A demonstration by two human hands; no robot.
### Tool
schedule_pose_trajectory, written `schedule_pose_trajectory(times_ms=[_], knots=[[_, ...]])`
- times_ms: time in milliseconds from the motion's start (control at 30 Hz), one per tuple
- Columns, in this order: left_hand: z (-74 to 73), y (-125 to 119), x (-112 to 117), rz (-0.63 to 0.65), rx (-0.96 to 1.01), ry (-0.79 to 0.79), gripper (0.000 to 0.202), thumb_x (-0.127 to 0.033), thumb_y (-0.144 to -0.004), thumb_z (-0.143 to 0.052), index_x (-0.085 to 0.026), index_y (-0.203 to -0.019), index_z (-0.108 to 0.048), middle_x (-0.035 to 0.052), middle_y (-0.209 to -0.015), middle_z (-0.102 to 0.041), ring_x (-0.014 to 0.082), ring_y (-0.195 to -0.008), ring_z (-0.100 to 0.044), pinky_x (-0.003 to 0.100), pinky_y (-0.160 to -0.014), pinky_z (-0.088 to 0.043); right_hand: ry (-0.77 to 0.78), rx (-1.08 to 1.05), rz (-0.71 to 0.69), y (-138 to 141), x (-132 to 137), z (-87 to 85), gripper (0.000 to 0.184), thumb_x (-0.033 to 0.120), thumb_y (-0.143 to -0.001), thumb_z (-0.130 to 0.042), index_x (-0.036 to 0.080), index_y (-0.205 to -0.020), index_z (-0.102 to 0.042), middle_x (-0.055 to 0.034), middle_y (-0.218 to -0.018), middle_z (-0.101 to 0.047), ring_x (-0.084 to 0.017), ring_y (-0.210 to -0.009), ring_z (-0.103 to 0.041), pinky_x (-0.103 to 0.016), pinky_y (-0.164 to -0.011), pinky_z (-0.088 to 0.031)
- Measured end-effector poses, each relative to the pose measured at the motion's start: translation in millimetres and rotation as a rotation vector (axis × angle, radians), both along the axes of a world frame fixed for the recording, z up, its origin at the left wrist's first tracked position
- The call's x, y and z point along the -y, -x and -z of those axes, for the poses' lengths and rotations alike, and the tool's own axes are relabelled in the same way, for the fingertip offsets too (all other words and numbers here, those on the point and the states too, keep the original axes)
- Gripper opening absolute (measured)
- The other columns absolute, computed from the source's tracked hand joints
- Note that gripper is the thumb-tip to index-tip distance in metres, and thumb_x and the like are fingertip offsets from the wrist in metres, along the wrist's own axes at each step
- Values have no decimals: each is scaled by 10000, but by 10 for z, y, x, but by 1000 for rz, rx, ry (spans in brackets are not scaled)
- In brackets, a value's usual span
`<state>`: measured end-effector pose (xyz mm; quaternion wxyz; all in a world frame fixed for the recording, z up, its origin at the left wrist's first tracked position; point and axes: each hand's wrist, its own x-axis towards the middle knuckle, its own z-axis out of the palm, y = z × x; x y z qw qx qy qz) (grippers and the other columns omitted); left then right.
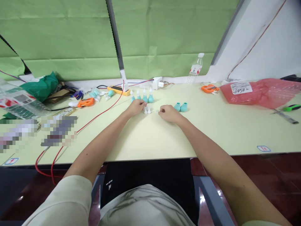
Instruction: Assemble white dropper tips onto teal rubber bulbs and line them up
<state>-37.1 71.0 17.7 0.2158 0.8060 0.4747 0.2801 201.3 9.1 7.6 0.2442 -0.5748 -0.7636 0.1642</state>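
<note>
My left hand (136, 107) rests on the pale yellow table (211, 131), fingers curled and pinched at small white cone-shaped tips (147, 110) standing on the table. My right hand (168, 113) lies a little to the right, fingers closed in a loose fist; what it holds is too small to make out. Just behind my left hand stands a row of several teal bulbs with white tips (144, 96). Two teal bulbs without tips (181, 107) sit just beyond my right hand.
A red plastic bag (256, 91) and a green-handled screwdriver (290, 108) lie at the right. A water bottle (195, 69) stands at the back. Orange tools (86, 102) (209, 88), a yellow meter (118, 90), red wires (94, 119) and a green bag (41, 86) fill the left.
</note>
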Motion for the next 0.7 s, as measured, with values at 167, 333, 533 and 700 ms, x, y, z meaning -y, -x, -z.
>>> schedule_pose_trajectory(times_ms=[167, 333, 533, 700], knots=[[14, 20, 5, 3, 1, 15, 381, -429, -956, -473, -161, -774, -673, 29, -687, -644, 164, -650, -533, 290, -643, -386, 9, 7, 1, 0, -2, 3, 149, 245, -828, -586, 203, -694, -536, -17, -727, -627, -153, -692, -545, -273, -632, -349], [14, 12, 34, -28, 14, 55, 401, -435, -970, -452, -153, -921, -731, 31, -716, -662, 156, -616, -514, 283, -624, -392, 11, 4, 1, 10, 21, -20, 150, 235, -833, -585, 200, -695, -535, -19, -734, -625, -151, -690, -542, -272, -632, -351], [26, 2, 43, -63, 37, 75, 438, -472, -984, -437, -151, -907, -725, 44, -731, -678, 165, -624, -546, 286, -624, -404, 21, 2, 3, 18, 40, -41, 147, 227, -823, -588, 200, -690, -530, -15, -724, -615, -148, -672, -529, -277, -617, -337], [59, 11, 29, -59, 66, 83, 434, -477, -990, -429, -157, -886, -703, 51, -741, -689, 172, -646, -579, 283, -626, -414, 18, 7, 2, 17, 39, -40, 150, 227, -820, -583, 201, -685, -522, -14, -715, -609, -149, -671, -529, -279, -616, -334]])
